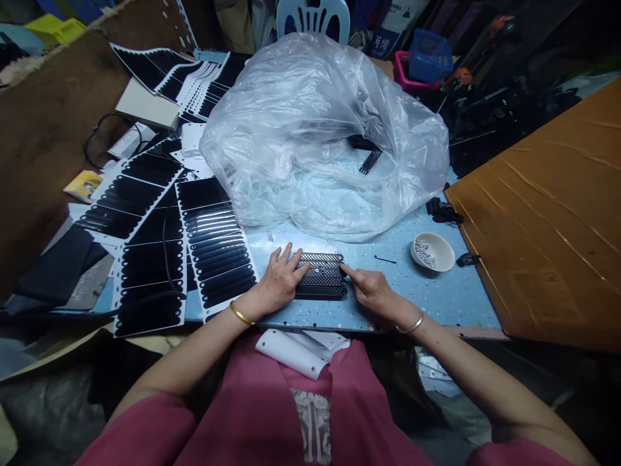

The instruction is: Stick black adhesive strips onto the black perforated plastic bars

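Note:
A set of black perforated strips (323,277) lies side by side near the table's front edge, with a small light spot at its middle. My left hand (277,283) rests on the left end of the strips, its fingers spread. At the upper right corner, my right hand (372,289) touches the strips with its index finger stretched out; the other fingers are curled, and what they may hold is hidden. A thin black hex key (385,259) lies to the right of that hand. Beyond it stands a white bowl (443,251) with small shiny metal pieces inside.
A large translucent plastic bag (310,123) covers the table's middle, with black pieces (370,162) visible in its opening. Sheets of black strips (216,239) overlap at left. An orange-brown panel (548,226) borders the right side. White sheeting (295,353) lies on my lap.

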Demonstrator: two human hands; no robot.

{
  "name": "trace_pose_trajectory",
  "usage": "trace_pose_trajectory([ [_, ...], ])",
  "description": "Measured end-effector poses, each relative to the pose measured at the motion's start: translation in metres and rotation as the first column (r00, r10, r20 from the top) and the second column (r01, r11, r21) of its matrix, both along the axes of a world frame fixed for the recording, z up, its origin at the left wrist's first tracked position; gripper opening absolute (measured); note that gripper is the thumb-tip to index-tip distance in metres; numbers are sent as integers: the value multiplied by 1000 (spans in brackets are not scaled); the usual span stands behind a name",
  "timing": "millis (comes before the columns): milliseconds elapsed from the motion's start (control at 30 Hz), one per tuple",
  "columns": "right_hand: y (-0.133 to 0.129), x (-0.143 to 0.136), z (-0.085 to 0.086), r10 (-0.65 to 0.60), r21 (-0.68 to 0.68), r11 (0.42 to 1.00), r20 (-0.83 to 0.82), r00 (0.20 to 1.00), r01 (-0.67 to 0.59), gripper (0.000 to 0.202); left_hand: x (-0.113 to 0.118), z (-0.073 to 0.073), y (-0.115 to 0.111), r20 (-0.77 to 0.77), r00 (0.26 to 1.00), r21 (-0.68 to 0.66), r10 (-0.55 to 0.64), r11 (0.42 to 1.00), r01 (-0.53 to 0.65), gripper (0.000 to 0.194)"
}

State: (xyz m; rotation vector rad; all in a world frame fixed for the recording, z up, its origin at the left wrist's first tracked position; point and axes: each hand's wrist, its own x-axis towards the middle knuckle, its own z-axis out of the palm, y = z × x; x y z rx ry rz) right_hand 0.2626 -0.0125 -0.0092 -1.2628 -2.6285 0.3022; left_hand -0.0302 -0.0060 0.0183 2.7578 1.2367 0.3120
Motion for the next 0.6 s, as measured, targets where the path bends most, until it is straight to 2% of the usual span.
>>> trace_pose_trajectory([
  [100,6,-2,7,-31,-97,995,0,1000,31,49,0,-3,0,-5,1000,10,-3,1000,3,58],
  [200,14,-2,18,-2,-159,987,96,995,17,53,0,-6,1,-14,1000,32,3,999,-2,55],
  [400,27,-7,44,115,-141,987,301,947,-76,59,1,-10,1,-6,1000,14,2,1000,-2,57],
  [500,34,-10,53,149,-186,978,291,945,-97,56,1,-10,1,13,1000,-13,5,1000,-5,58],
  [600,42,-8,54,105,-334,942,180,978,-40,59,1,-10,1,23,1000,-16,14,1000,-13,58],
])
